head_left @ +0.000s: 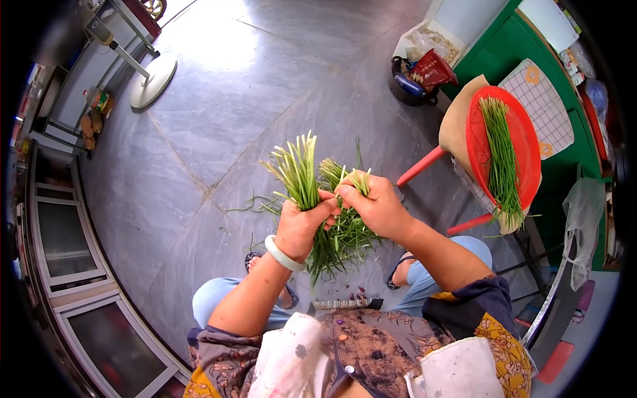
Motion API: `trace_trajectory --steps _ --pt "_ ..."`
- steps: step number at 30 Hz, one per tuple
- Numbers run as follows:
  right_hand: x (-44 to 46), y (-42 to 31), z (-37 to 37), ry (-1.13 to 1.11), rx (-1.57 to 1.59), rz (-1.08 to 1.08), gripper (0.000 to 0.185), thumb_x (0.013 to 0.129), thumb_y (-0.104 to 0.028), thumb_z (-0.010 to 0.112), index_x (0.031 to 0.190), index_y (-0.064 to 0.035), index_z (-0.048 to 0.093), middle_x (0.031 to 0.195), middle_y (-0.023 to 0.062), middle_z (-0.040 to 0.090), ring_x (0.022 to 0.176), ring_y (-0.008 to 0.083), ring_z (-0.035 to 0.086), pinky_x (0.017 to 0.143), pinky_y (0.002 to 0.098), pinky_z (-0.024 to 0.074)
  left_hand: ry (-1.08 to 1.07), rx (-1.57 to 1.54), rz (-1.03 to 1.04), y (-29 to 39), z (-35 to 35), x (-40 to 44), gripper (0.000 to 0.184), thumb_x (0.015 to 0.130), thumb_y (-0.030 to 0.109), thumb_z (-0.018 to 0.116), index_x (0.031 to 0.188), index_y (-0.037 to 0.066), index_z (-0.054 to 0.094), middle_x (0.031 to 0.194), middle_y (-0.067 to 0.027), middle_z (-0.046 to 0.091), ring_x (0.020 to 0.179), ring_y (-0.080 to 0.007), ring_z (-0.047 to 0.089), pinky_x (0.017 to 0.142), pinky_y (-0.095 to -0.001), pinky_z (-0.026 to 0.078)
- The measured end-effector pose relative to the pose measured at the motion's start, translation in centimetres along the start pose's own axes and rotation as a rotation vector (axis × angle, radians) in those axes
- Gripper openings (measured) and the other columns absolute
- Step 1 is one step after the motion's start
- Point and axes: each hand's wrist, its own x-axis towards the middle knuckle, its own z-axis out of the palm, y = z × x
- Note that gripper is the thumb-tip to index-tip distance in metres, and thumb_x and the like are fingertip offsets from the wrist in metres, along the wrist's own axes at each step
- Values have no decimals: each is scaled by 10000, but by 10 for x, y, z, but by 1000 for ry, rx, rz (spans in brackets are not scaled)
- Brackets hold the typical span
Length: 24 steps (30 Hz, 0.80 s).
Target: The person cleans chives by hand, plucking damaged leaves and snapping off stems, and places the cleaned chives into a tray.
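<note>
My left hand (306, 222), with a pale bangle at the wrist, is closed around a thick bunch of chives (296, 169), their pale cut ends pointing up and green leaves hanging below. Close beside it, my right hand (378, 207) is closed with a few chive stalks (359, 180) showing above its fingers. The fingertips of both hands meet between the bunches; what exactly they pinch there is too small to tell. On the floor beneath lies a loose pile of chives (355, 232), partly hidden by my hands, with stray leaves scattered to its left.
At the right, a red plastic basket (524, 132) holding a bundle of chives (501, 156) rests on a red-legged stool (423, 165). A dark pot (410, 86) with packets stands beyond. A fan base (154, 81) is at upper left, cabinets (70, 229) along the left.
</note>
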Motion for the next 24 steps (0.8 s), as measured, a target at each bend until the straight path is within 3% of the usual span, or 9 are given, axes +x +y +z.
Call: trace_trajectory --steps 8,11,19,24 --pt "3 -4 -7 20 -111 -71 240 923 -154 548 758 5 475 599 61 445 589 99 396 543 304 391 4 28 -25 2 1 -2 55 848 45 628 900 26 626 739 -67 630 620 -133 552 565 -260 434" --pt "3 -7 -12 12 -109 -9 144 927 -95 533 807 -20 554 736 1 543 663 64 495 615 236 422 6 31 -30 3 2 -3 60 846 49 631 902 26 627 734 -70 633 611 -134 551 563 -259 438" --pt "18 -5 -35 243 14 -17 129 912 -85 559 796 -33 581 704 -21 556 666 50 525 643 219 437 -15 -47 -55 6 1 -5 110 854 86 627 934 9 624 751 -66 629 620 -121 547 566 -251 437" --pt "13 -2 -41 36 -33 73 68 886 -87 594 839 -40 608 716 -41 550 614 29 478 528 204 371 0 -114 -69 7 -2 -5 135 863 104 628 961 12 612 747 -64 624 611 -128 548 558 -254 441"
